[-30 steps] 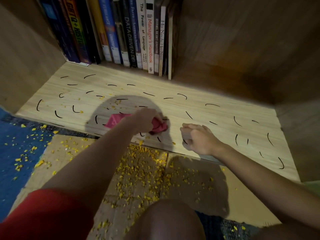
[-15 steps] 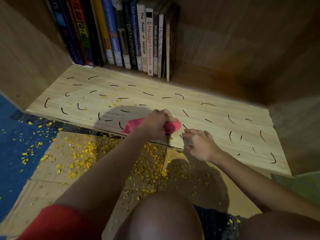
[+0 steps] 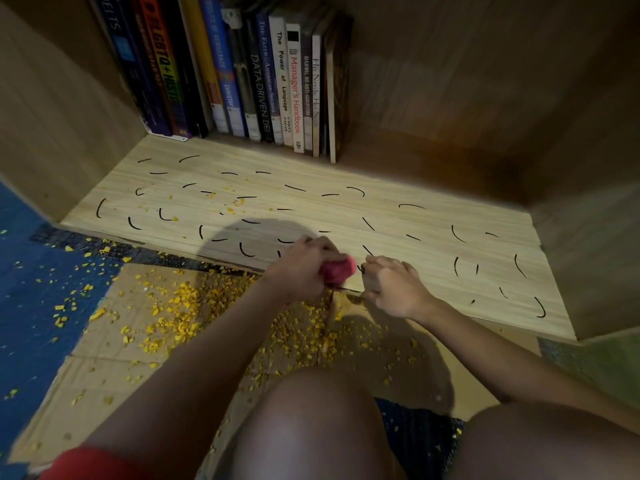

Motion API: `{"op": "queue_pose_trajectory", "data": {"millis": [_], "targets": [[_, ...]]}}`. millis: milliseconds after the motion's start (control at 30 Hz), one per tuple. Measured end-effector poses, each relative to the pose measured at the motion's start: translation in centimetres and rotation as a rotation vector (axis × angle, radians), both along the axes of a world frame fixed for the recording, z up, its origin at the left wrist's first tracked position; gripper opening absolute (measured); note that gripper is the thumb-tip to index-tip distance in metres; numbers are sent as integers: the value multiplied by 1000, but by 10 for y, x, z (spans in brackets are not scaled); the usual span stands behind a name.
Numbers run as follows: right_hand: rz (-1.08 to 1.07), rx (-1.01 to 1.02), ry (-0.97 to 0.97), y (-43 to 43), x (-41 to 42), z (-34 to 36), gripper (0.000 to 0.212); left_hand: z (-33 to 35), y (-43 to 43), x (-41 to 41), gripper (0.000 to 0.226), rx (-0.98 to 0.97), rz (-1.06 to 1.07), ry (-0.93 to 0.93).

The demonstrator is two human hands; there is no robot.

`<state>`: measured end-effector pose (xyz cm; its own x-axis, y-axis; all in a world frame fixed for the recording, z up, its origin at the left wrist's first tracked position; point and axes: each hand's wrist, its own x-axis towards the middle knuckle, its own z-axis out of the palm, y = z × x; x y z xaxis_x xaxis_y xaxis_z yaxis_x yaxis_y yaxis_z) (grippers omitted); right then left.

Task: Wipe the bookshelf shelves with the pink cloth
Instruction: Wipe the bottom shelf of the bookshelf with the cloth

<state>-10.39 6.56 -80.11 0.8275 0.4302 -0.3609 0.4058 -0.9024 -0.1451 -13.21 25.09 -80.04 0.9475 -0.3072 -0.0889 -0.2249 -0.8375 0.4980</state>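
My left hand [image 3: 304, 271] grips the bunched pink cloth [image 3: 337, 271] at the shelf [image 3: 415, 216] front edge. My right hand [image 3: 393, 287] is curled beside it, pinching something I can't make out.

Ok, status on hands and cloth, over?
Left hand gripping pink cloth at shelf front edge. Right hand fisted alongside. Yellow crumbs remain.

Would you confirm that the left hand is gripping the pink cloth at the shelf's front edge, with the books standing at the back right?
Not quite: the head view shows the books at the back left. The left hand does grip the pink cloth at the shelf's front edge.
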Motion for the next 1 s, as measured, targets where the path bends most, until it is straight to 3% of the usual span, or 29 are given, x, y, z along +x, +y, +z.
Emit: {"op": "queue_pose_trajectory", "data": {"millis": [233, 300, 367, 433, 500, 567, 667, 800, 867, 1000], "targets": [[18, 49, -34, -2, -5, 1, 58, -11, 8, -24, 49, 250, -50, 65], [54, 67, -37, 4, -6, 3, 59, -17, 25, -39, 46, 193, -21, 29], [107, 66, -36, 13, -6, 4, 61, -22, 39, -53, 47, 22, 129, -143], [160, 59, -26, 25, -5, 3, 65, -29, 49, -58, 51, -31, 359, -263], [183, 46, -14, 35, -3, 3, 66, -30, 53, -58, 58, 0, 544, -150], [187, 40, -11, 42, -2, 4, 64, -33, 53, -59, 58, 23, 451, -28], [199, 38, 12, 46, -7, 2, 61, -38, 51, -64, 44, -22, 179, -56], [204, 62, 4, 43, -10, -2, 61, -30, 51, -59, 47, -151, 515, -265], [203, 67, 9, 42, -9, -2, 60, -23, 50, -54, 54, -105, 543, -243], [207, 55, 24, 44, -7, -3, 60, -19, 51, -57, 45, 61, 104, 56]]}}
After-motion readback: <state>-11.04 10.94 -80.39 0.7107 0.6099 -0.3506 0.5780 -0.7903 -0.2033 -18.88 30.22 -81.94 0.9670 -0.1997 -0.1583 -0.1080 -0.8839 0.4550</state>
